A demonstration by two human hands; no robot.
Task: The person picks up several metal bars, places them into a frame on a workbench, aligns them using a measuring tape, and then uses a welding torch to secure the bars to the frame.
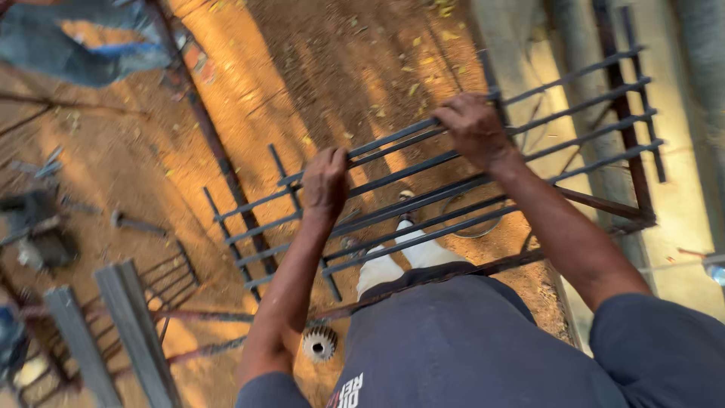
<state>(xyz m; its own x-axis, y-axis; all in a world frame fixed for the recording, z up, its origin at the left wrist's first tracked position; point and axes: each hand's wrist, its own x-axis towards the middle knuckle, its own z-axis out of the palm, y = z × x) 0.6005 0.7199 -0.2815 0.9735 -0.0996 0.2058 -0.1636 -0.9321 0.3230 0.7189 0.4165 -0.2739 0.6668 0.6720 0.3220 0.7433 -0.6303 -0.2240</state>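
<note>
a: where are the hands?
b: both clamped on the grille, a dark frame of parallel metal bars held out flat above the dirt ground. left hand grips a bar near the middle, right hand grips a bar toward the far edge, well apart from the left
a: what lies below?
b: a gear on the ground by the left elbow, grey metal posts at lower left, and what may be a wire ring under the bars, though blur makes that unsure
</note>
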